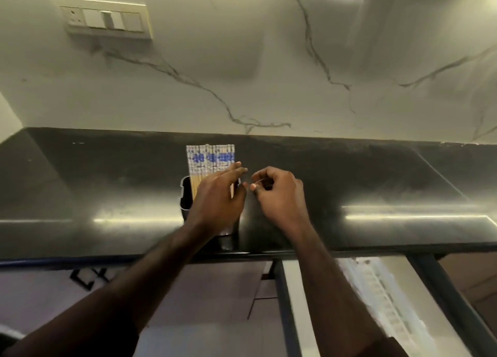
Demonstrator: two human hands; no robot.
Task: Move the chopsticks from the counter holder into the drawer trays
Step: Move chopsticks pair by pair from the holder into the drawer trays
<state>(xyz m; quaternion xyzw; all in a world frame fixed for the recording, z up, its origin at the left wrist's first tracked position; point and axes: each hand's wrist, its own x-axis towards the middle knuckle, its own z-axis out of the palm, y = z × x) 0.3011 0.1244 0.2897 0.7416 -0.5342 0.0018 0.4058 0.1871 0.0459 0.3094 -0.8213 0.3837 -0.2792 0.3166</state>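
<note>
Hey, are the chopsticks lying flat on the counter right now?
No, the chopsticks stand upright in the dark holder on the counter, with the left hand against them.

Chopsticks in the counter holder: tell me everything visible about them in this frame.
The bundle of pale wooden chopsticks stands upright, packed side by side in a dark holder on the glossy black counter. Their tops carry white wrapping or print with blue markings; bare tan wood shows lower down. The left hand lies across their front, fingers against them. The right hand is beside them, apparently not touching.
</note>
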